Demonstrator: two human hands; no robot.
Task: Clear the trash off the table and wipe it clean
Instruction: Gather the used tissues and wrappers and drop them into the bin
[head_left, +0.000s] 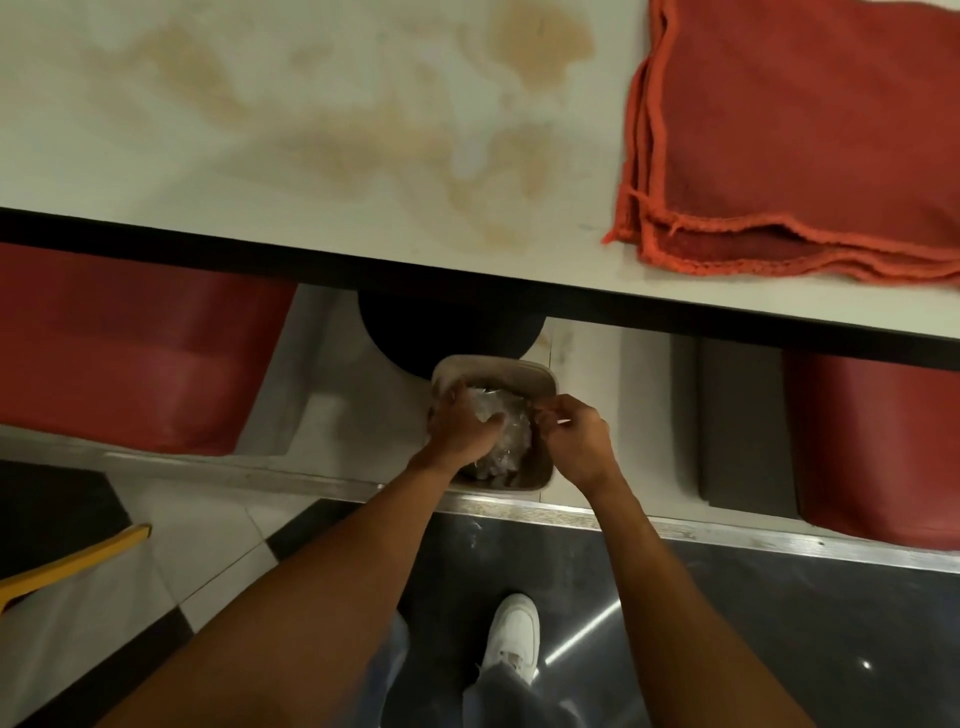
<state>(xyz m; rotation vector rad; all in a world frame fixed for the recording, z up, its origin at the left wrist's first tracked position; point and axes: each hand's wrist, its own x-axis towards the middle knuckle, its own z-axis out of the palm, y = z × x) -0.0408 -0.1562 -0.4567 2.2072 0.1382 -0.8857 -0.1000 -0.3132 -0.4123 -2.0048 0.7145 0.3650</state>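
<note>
left hand (462, 426) and right hand (576, 441) hold plastic (506, 421) in bin (493, 366) below table (78, 171) edge

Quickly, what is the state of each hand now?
Left hand: grips the clear plastic trash in the bin.
Right hand: fingers curled, grip cannot be told.

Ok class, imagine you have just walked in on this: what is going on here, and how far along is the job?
A person has both hands down at a small beige bin on the floor. The left hand grips crumpled clear plastic trash inside it; the right hand, fingers curled, is at the trash's edge. Above, the white tabletop shows brown stains, and a folded red-orange cloth lies on it, untouched.
</note>
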